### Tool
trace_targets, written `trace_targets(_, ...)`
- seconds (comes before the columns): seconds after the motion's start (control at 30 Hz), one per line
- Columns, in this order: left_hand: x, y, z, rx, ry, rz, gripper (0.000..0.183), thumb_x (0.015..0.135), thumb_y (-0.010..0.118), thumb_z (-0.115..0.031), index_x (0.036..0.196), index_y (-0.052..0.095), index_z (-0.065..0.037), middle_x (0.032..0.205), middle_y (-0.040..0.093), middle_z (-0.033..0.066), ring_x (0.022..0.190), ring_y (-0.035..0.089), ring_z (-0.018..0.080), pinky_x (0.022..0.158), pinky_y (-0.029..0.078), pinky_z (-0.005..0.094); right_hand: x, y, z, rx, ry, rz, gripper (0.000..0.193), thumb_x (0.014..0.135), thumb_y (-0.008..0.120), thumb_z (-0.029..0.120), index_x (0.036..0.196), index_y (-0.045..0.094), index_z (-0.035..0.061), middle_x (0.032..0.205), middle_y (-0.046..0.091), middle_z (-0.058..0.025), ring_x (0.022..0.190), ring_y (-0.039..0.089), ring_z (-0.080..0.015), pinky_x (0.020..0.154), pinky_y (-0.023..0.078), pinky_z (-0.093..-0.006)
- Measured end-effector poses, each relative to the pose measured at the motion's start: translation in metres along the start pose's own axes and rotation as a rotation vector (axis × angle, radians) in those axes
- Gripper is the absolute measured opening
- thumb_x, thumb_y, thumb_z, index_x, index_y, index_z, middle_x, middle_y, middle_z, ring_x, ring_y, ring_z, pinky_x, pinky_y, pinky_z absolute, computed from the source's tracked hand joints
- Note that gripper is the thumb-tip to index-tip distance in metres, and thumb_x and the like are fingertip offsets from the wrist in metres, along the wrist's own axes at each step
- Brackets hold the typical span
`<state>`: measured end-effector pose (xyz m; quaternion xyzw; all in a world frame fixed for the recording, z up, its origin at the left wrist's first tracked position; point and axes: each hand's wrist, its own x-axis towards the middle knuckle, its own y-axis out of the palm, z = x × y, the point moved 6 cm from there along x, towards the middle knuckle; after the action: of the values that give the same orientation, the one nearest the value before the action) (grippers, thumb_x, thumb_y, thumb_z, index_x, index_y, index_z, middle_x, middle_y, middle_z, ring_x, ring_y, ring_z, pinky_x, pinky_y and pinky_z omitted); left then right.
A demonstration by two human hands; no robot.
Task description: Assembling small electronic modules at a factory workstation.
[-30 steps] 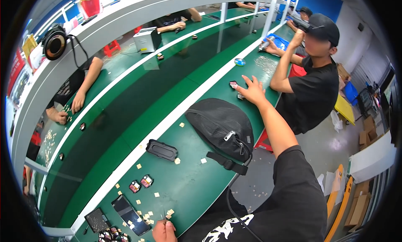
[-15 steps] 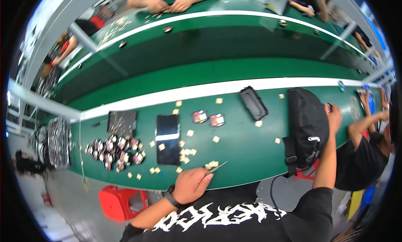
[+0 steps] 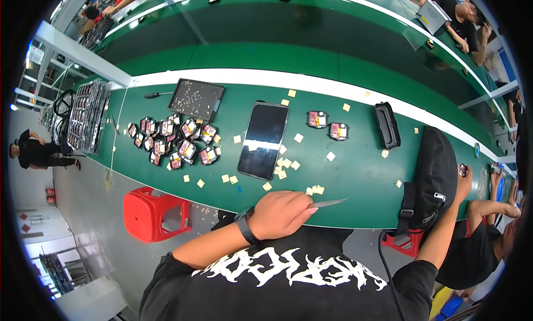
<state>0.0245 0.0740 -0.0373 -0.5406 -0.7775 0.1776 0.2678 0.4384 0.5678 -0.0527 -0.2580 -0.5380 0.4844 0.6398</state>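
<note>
My left hand (image 3: 281,214) is closed around a pair of metal tweezers (image 3: 331,203) at the near table edge, its tip pointing right. Just beyond lie small pale-yellow squares (image 3: 315,190). Out to the right, past a black waist bag (image 3: 435,177), my right hand (image 3: 464,183) grips a small black-cased module (image 3: 462,169), partly covered by the fingers. Two similar modules (image 3: 338,131) stand apart mid-table. A heap of such modules (image 3: 187,149) sits to the left. Between them lies a dark phone-like slab (image 3: 261,140) with a glossy screen.
Behind the heap are a black gridded tray (image 3: 196,99) and a screwdriver (image 3: 158,94). An open black case (image 3: 387,125) lies near the bag. Stacked trays (image 3: 88,115) stand far left. A red stool (image 3: 155,214) is under the near edge. A co-worker (image 3: 477,232) sits at right.
The whole view has shifted, so the table's things appear farther right and the left ones higher. My left hand still holds the tweezers near the edge; my right hand still holds the module.
</note>
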Motion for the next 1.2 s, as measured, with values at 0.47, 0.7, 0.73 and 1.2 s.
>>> trace_targets(0.47,-0.002,0.003,0.002,-0.019,0.03,-0.012,0.017,0.097,0.065,-0.022,0.09,0.064,-0.006,0.077,0.062,0.0078,0.067,0.062,0.0308,0.059,0.048,0.0412,0.046,-0.048,-0.008,0.853,0.239,0.103,0.036,0.089,0.075,0.023,0.117,0.067,0.0015,0.1,0.071,-0.0142,0.078,0.066,-0.0266,0.072,0.054,-0.0388)
trace_targets(0.7,-0.002,0.0,0.003,-0.097,0.034,-0.028,0.014,0.097,0.064,-0.017,0.091,0.062,-0.005,0.077,0.061,0.0098,0.066,0.06,0.0323,0.059,0.047,0.0417,-0.154,-0.088,0.327,0.697,-0.857,0.729,0.052,0.07,0.09,0.019,0.115,0.069,0.0055,0.093,0.071,-0.0021,0.08,0.068,-0.0148,0.074,0.056,-0.0301)
trace_targets(0.73,-0.004,-0.005,0.002,-0.149,0.027,-0.061,0.013,0.097,0.063,-0.014,0.09,0.061,-0.004,0.076,0.06,0.0113,0.066,0.059,0.0326,0.06,0.047,0.0414,-0.187,-0.089,0.358,0.675,-1.056,0.753,0.053,0.067,0.092,0.019,0.113,0.069,0.009,0.091,0.072,-0.001,0.076,0.069,-0.0189,0.069,0.057,-0.0305)
trace_targets(1.2,-0.026,-0.035,0.008,-0.205,0.054,-0.191,0.016,0.103,0.056,-0.014,0.094,0.056,0.0,0.091,0.067,0.0145,0.074,0.061,0.0274,0.071,0.05,0.038,-0.292,-0.057,0.4,0.63,-1.605,0.518,0.042,0.081,0.08,0.037,0.118,0.068,0.0198,0.103,0.064,0.001,0.081,0.06,-0.0171,0.075,0.052,-0.0362)
